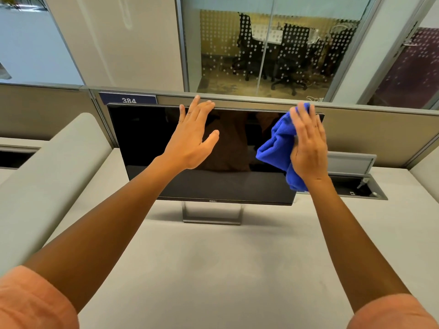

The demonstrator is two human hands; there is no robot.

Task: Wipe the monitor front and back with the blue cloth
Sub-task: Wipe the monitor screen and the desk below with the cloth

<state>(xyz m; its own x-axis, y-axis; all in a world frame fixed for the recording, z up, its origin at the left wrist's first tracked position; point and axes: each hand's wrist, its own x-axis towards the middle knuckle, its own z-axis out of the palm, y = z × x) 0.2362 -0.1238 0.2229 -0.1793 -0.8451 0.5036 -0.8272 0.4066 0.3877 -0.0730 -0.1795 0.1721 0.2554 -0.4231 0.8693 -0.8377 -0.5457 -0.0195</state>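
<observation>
Front wipe in hand: right hand (308, 148), fingers flat, presses cloth (275, 148) on monitor (142, 138). Left hand (192, 138) spread at top edge. Next, likely: sweep leftward, then back.

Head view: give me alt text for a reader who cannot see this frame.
A person's right hand presses a bunched blue cloth against the upper right of a dark monitor screen, while the open left hand reaches near its top edge. The monitor stands on a pale desk before a partition labelled 384.
</observation>
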